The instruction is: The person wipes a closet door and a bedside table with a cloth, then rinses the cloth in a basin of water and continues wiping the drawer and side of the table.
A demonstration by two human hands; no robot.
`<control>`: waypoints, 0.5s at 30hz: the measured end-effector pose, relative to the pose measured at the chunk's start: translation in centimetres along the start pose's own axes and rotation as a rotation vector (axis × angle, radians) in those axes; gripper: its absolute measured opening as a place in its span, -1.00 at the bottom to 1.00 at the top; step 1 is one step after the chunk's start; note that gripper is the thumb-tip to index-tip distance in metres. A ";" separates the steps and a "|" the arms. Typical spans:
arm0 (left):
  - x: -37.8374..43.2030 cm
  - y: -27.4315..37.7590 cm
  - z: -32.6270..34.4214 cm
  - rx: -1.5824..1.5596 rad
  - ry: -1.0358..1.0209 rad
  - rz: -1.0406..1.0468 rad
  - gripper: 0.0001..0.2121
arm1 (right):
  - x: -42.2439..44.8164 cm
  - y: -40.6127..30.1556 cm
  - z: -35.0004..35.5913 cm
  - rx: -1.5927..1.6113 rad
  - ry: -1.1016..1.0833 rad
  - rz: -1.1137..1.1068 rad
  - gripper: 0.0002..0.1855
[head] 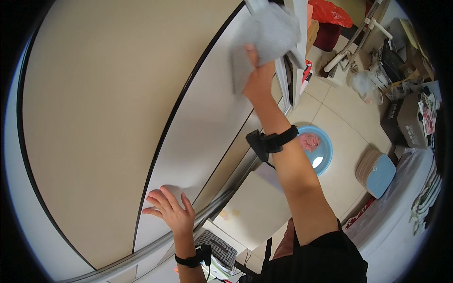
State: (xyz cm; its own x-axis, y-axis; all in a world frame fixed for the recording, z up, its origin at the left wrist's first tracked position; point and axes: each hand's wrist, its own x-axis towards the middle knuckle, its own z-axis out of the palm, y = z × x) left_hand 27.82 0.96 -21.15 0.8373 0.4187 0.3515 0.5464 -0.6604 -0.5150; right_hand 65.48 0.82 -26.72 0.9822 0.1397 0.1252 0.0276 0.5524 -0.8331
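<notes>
My right hand (261,79) presses a grey cloth (270,35) against the white panel of a sliding door (208,120), near its right edge. The cloth is blurred, and my fingers are mostly under or behind it, with one digit showing. Lower down, my left hand (173,210) rests with spread fingers on the same white panel, close to its black trim strip, and holds nothing. A large beige panel (99,123) lies beyond that strip. Both wrists wear black straps with small devices.
A blue basin (327,141) with a pink cloth (309,142) in water stands on the tiled floor. Right of it are a blue-topped storage stool (381,175) and dark storage boxes (410,120). A white tabletop (254,212) sits beside the door track, near a houndstooth-patterned item (217,247).
</notes>
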 end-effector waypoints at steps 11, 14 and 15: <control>0.8 1.2 -0.1 -0.042 -0.021 -0.021 -0.30 | 1.1 9.3 -7.6 -0.451 0.204 -0.224 -0.59; 0.6 0.7 -0.6 -0.030 -0.036 -0.024 -0.29 | -0.6 2.1 -3.7 -0.397 0.014 0.290 -0.69; 0.4 0.2 -0.8 -0.024 -0.046 -0.041 -0.29 | -2.3 -2.7 -1.1 -0.190 -0.042 0.355 -0.76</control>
State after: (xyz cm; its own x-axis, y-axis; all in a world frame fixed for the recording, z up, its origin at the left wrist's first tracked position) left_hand 28.24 0.46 -20.48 0.8144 0.4735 0.3354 0.5802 -0.6564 -0.4821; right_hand 63.36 -1.96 -25.35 0.9286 0.3302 -0.1695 -0.2742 0.3027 -0.9128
